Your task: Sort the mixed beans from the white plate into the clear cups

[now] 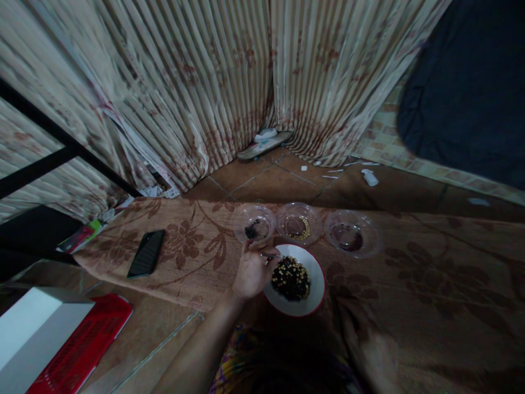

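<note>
Fingers pinched, my left hand is at the left rim of a white bowl with a red edge. A thin shiny tool, tweezers by its look, sticks out of the pinch over the bowl. Dark and yellow grains mixed together fill the bowl's middle. Behind it stand three clear plastic cups: the left cup has dark grains, the middle cup yellow grains, the right cup dark reddish ones. Dimly lit, my right hand rests right of the bowl, fingers loosely extended, holding nothing visible.
A black phone lies on the left of the cloth-covered table. On the floor at left are a white box and a red package. Beyond the table, a skateboard lies by the striped curtains.
</note>
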`<control>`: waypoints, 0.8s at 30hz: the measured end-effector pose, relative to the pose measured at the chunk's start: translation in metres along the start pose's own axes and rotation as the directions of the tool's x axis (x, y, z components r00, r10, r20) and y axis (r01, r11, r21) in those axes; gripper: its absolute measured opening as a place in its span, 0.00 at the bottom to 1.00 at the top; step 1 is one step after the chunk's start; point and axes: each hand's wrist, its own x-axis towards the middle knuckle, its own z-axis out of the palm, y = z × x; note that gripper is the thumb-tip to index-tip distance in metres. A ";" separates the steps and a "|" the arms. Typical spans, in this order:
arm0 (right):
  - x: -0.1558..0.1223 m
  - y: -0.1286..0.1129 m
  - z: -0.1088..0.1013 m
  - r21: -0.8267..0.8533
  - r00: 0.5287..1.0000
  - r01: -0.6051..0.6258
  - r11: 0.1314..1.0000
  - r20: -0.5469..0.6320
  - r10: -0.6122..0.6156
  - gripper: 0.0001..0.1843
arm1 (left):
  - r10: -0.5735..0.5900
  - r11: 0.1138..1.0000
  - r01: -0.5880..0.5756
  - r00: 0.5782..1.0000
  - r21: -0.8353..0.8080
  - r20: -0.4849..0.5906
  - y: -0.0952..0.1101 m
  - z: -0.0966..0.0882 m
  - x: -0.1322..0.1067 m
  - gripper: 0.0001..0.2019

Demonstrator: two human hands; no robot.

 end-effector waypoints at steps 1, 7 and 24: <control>0.000 0.000 0.000 -0.001 1.000 0.003 1.000 -0.004 -0.003 0.22 | 0.000 1.000 0.000 1.000 -0.004 -0.003 0.000 0.000 0.000 0.06; 0.000 0.000 0.000 0.019 1.000 -0.002 1.000 0.007 0.002 0.22 | 0.000 1.000 0.000 1.000 -0.030 0.002 0.000 0.001 0.001 0.08; 0.002 -0.001 -0.001 0.013 1.000 -0.012 1.000 -0.001 0.012 0.20 | -0.011 0.999 0.011 1.000 -0.039 0.009 0.001 -0.001 0.000 0.06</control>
